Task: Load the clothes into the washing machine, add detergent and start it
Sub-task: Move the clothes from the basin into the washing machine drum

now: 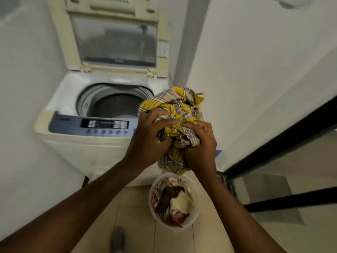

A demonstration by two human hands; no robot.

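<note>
Washing machine (91, 143) far left, lid (116, 39) raised, drum (113, 105) exposed. Bucket (196, 203) of clothes near, on floor. Yellow plaid cloth (173, 106) bunched, clamped in left grip (147, 141) and right grip (200, 148), bulging above both, right of drum.

A pale beige tiled floor (135, 216) with thin dark grout lines runs along the bottom. Plain white painted walls (255, 61) close in on both sides. At the right edge stands a black-framed glass door (284, 143), its dark bars slanting across the lower right corner. Near the floor's bottom edge lies a blurred grey object (118, 238), too indistinct to identify.
</note>
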